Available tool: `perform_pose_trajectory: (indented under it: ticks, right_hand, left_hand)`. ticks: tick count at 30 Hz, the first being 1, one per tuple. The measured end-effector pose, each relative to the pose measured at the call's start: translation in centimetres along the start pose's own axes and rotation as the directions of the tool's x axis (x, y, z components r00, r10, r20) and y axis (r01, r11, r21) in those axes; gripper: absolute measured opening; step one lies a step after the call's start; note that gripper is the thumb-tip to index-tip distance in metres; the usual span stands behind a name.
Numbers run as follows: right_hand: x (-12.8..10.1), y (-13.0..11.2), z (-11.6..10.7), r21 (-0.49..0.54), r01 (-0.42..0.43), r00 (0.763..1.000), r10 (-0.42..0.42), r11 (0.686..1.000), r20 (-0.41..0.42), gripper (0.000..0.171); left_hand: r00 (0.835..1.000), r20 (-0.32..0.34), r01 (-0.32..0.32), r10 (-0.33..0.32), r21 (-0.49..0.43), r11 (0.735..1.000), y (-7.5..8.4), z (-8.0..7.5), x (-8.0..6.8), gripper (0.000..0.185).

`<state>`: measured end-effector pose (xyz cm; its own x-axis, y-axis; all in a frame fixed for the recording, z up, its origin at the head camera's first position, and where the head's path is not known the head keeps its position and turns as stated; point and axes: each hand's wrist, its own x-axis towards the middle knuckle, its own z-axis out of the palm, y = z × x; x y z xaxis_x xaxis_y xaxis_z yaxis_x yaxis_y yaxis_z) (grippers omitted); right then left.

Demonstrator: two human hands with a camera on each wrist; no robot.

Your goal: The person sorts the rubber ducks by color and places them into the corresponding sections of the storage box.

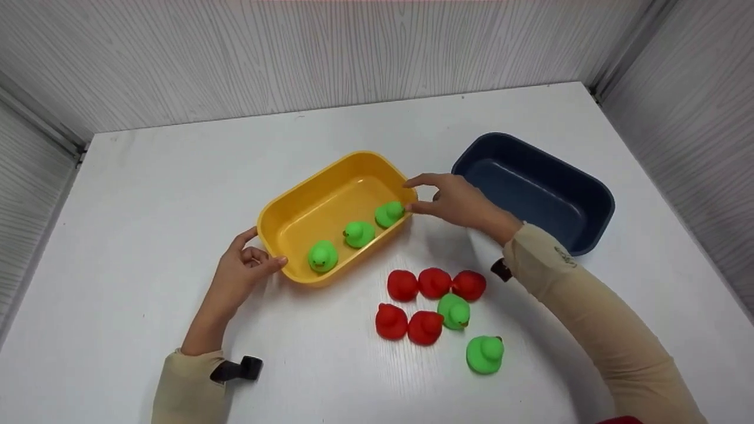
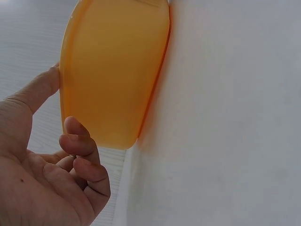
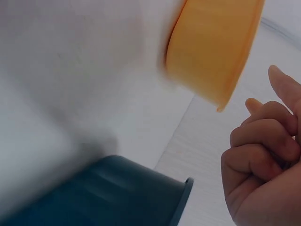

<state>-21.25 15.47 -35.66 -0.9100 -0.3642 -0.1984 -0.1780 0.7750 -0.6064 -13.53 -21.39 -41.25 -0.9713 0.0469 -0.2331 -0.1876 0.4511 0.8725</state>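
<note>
A yellow plastic bin (image 1: 318,207) stands on the table with three green rubber ducks inside: a left one (image 1: 323,257), a middle one (image 1: 359,234) and a right one (image 1: 389,214). My left hand (image 1: 238,268) holds the bin's left end; in the left wrist view its thumb reaches over the rim and a fingertip lies against the outer wall. At the opposite end is my right hand (image 1: 456,200), thumb and index finger spread by the rim. A small gap separates it from the yellow wall (image 3: 211,47) in the right wrist view, where its other fingers are bent.
A dark blue bin (image 1: 530,182) stands to the right, beneath my right forearm. In front of the yellow bin lie several red rubber ducks (image 1: 403,285) and two green ducks, one among the reds (image 1: 453,311) and one nearer me (image 1: 485,354). Panels wall the table's back and sides.
</note>
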Motion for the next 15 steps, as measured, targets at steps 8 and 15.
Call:
perform_pose_trajectory:
  ticks: [8, 15]
  right_hand:
    - [-4.3, -0.3, 1.5, -0.008, 0.044, 0.999, -0.044, 0.999, 0.011, 0.053]
    - [-7.4, 0.5, 2.1, 0.025, -0.001, 0.998, -0.001, 1.000, 0.067, 0.052]
  left_hand:
    - [1.000, 0.002, 0.003, -0.003, 0.016, 1.000, -0.2, -0.1, -0.1, 0.087]
    - [1.000, 0.001, -0.004, 0.004, 0.007, 1.000, -0.2, 0.0, 0.0, 0.086]
